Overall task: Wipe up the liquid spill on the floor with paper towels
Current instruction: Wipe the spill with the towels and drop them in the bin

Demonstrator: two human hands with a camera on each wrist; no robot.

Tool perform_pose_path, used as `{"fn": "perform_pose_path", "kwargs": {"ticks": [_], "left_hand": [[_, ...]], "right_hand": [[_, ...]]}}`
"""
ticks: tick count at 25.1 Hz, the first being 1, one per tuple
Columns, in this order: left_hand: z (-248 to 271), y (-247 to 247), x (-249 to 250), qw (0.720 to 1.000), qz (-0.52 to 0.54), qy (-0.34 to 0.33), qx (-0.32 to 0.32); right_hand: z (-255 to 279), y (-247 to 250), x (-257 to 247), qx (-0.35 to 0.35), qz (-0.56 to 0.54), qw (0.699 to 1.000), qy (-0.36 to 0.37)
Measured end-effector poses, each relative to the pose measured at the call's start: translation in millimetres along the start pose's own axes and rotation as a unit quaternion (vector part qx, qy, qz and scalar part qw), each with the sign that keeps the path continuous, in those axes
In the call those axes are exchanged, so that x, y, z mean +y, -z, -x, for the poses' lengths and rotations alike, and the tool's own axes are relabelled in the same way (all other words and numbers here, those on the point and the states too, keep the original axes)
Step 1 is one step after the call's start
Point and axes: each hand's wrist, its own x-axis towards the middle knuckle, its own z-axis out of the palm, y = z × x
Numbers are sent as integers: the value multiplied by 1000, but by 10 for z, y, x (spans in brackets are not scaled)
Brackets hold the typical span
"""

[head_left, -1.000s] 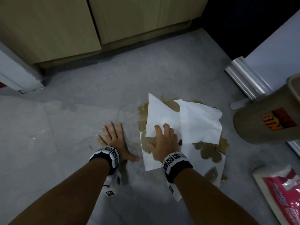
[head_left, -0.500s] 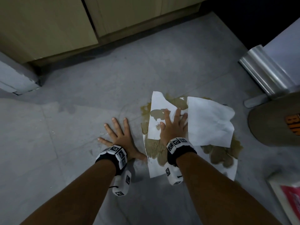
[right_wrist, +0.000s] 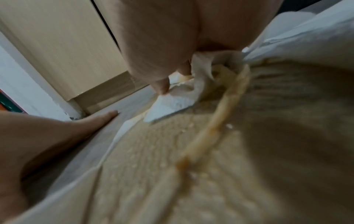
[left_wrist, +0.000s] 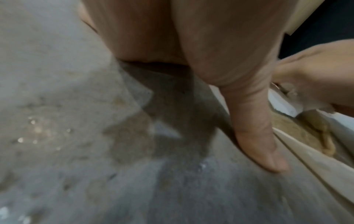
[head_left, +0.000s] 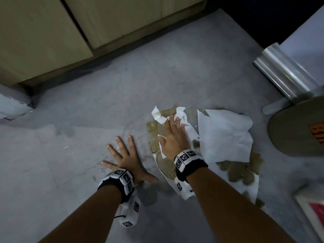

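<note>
**Grey floor, brown spill: wiping in hand**

Grey floor (head_left: 87, 172): keep your left hand (head_left: 126, 160) flat, fingers spread, bracing.
Paper towels (head_left: 226, 135): over the spill (head_left: 245, 174) mid-floor; use the dry sheet next.
Right hand (head_left: 172, 137): fingers together, straight, pressing sodden paper; push evenly.

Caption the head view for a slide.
Right hand presses a soaked paper towel onto the brown spill; left hand lies flat on the floor.

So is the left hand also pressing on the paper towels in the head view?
No, the left hand lies flat on the bare floor beside the paper towels; only the right hand presses them.
</note>
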Motion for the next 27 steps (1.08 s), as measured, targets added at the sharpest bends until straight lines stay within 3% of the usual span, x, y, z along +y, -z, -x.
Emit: {"fn": "perform_pose_path", "kwargs": {"ticks": [6,9,12,15,19,24,27], "left_hand": [[15,26,8,1000,3,1,0],[-36,46,-39,999,-17,-32,19],[-82,24,-73,996,-26,-72,46],[-107,23,-95,995,-31,-84,44],[-147,52,-72,996,-33,-72,34],[-161,60,-67,996,-23,-75,34],[-165,65,-75,996,-26,-74,33]], "right_hand": [[-17,111,258,19,50,997,-62],[-84,42,-103,-7,24,1000,2],[185,-67,-174,-19,14,999,38],[258,-74,5,8,36,999,28],[-57,-10,-23,15,24,999,-23],[210,-86,-42,19,9,999,45],[165,53,266,-4,6,1000,-27]]}}
